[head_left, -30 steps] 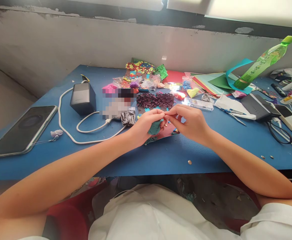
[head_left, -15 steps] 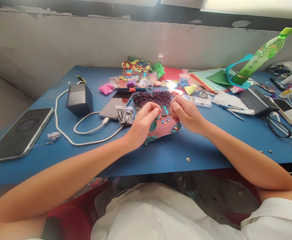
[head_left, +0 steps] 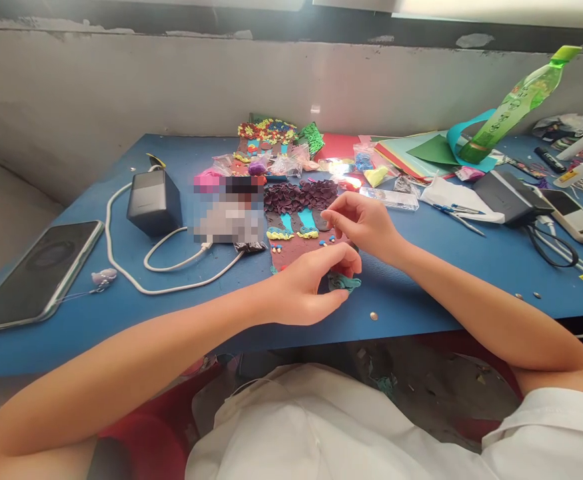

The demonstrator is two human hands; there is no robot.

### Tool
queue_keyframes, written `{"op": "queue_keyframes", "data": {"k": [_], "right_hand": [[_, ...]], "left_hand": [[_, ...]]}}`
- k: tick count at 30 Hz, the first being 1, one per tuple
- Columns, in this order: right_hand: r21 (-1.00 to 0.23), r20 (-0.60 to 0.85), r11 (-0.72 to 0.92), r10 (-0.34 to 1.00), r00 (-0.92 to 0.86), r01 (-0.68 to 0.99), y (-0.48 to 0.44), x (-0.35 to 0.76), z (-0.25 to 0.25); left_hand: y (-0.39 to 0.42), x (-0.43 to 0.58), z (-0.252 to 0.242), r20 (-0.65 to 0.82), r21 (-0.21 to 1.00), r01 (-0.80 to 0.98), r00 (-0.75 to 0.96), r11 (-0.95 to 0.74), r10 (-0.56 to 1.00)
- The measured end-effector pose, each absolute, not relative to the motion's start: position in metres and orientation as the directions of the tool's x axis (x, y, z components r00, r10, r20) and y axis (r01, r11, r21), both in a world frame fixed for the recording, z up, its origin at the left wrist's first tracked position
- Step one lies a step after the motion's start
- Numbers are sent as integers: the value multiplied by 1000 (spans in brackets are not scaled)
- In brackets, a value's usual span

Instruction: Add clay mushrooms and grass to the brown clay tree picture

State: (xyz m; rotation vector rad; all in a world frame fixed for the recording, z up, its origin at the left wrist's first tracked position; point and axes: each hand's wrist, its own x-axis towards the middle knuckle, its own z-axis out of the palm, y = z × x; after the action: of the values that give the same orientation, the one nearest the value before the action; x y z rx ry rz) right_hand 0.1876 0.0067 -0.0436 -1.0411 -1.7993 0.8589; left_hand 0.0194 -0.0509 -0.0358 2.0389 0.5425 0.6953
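Note:
A clay picture [head_left: 291, 252] lies on the blue table, with dark purple ruffles across its top, blue and yellow parts below them and a brown-red lower area. My left hand [head_left: 316, 283] is over its lower edge, thumb and fingers apart around the teal clay at the lower right corner; nothing shows in its grasp. Above the right side of the picture is my right hand [head_left: 358, 223], thumb and index fingertips pinched together near the ruffles. Whatever may be between those fingertips is too small to make out.
Left of the picture are a black power block [head_left: 154, 203], a phone [head_left: 38, 273], a white cable and a blurred patch. Bagged clay [head_left: 364, 160], a clear case [head_left: 390, 199], pens and a tilted green bottle [head_left: 518, 110] stand behind and right. A small disc [head_left: 374, 316] lies near the front edge.
My left hand has moved right and down and its fingers have spread. My right hand has loosened from a fist into a fingertip pinch. More of the clay picture shows.

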Motion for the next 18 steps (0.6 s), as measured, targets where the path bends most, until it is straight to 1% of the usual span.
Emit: {"op": "queue_keyframes", "data": {"k": [4, 6, 8, 11, 14, 18], "right_hand": [[-828, 373, 458, 881, -291, 324, 5, 189, -42], [-819, 390, 471, 876, -283, 328, 4, 189, -42], [-823, 409, 477, 875, -260, 309, 5, 190, -43], [-826, 447, 495, 866, -222, 268, 7, 189, -44], [-811, 460, 508, 860, -219, 290, 9, 189, -44], [-798, 469, 518, 855, -222, 309, 10, 190, -44]], "left_hand": [[-49, 19, -40, 333, 753, 107, 789, -649, 516], [-49, 19, -40, 361, 766, 74, 772, -638, 523], [-48, 18, -37, 350, 841, 42, 718, -539, 602], [-44, 15, -29, 243, 963, -60, 616, -263, 750], [-38, 12, -24, 144, 983, -174, 556, -55, 818], [-32, 12, -23, 39, 958, -266, 488, 107, 872]]}}
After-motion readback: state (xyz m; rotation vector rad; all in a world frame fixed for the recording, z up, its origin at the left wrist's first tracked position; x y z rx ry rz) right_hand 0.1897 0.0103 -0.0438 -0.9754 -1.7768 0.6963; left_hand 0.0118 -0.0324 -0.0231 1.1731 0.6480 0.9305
